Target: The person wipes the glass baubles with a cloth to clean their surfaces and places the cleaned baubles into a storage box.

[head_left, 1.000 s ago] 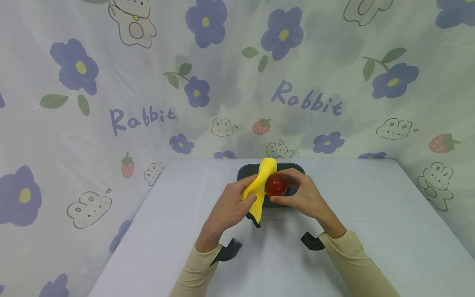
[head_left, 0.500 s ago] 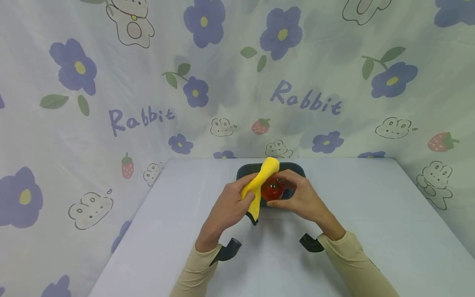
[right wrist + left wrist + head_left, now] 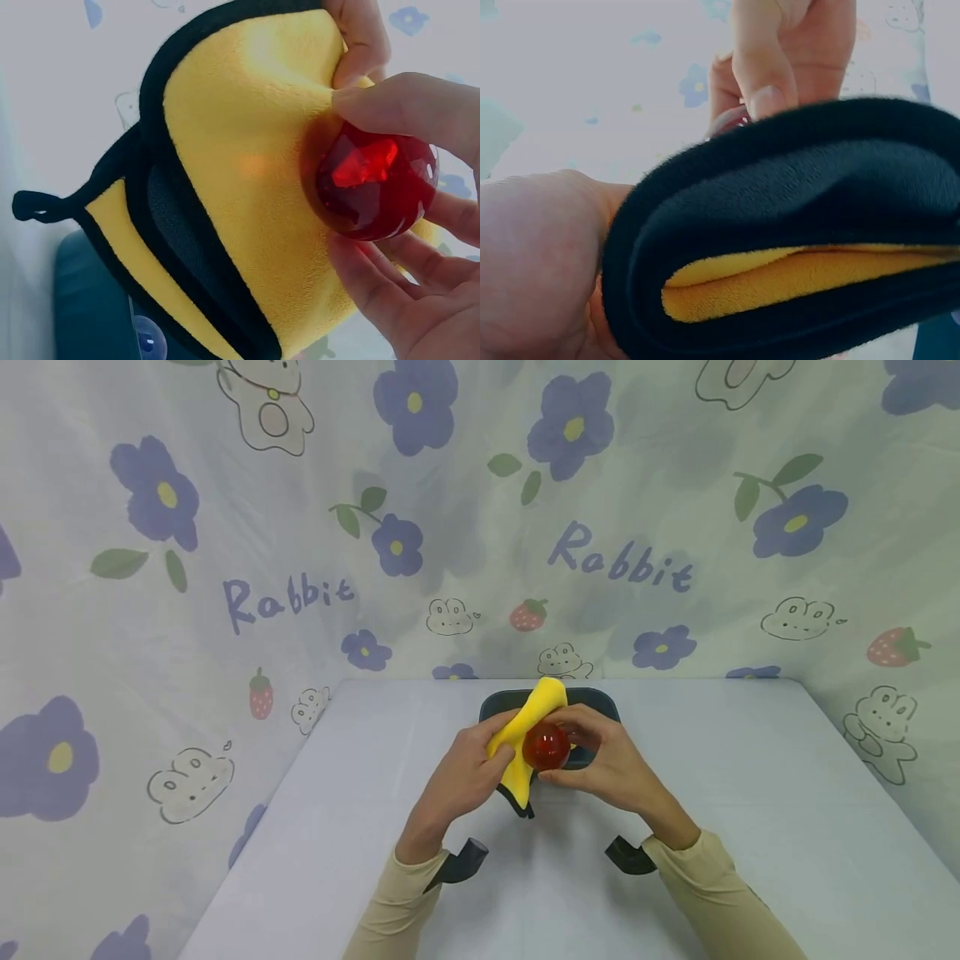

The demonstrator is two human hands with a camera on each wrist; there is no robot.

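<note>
A yellow towel (image 3: 542, 700) with black edging and a dark grey reverse is gripped by my left hand (image 3: 467, 770), its thumb on the near side. The left wrist view looks into the towel's folded end (image 3: 780, 176). My right hand (image 3: 618, 768) pinches a glossy, see-through red ball (image 3: 546, 747) between thumb and fingers. In the right wrist view, the red ball (image 3: 379, 184) lies against the yellow face of the towel (image 3: 247, 150). Both hands are close together above the table.
Behind the hands is a dark green tray (image 3: 498, 700), partly covered by them. A clear bluish ball (image 3: 150, 341) shows at the tray in the right wrist view. The white table (image 3: 720, 777) meets a printed curtain (image 3: 480, 510) at the back and left.
The red ball has moved slightly left and down along the towel, with my right hand's fingers. The towel's top has tilted a little to the right. My left hand stays nearly in place.
</note>
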